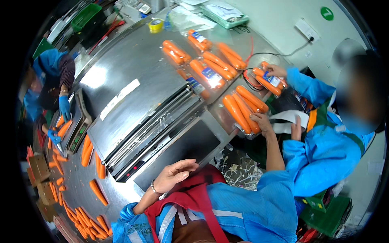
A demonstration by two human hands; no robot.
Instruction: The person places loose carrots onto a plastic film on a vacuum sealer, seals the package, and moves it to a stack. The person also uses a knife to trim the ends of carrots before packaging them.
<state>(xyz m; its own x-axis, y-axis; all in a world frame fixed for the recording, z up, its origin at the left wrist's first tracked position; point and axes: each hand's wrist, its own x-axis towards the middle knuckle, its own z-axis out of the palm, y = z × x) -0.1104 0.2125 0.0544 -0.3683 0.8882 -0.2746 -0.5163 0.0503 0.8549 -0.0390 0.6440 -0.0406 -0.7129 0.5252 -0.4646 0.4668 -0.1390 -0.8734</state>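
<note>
Carrot pack point(245, 111) apparently in right hand point(264, 124)

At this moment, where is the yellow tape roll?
The yellow tape roll is at the top of the head view, left of centre, on the steel table, beyond the carrot packs.

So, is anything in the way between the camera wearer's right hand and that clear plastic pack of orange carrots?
Nothing visible: the bare right hand has its fingers on the lower-right edge of the clear plastic pack of orange carrots.
</note>
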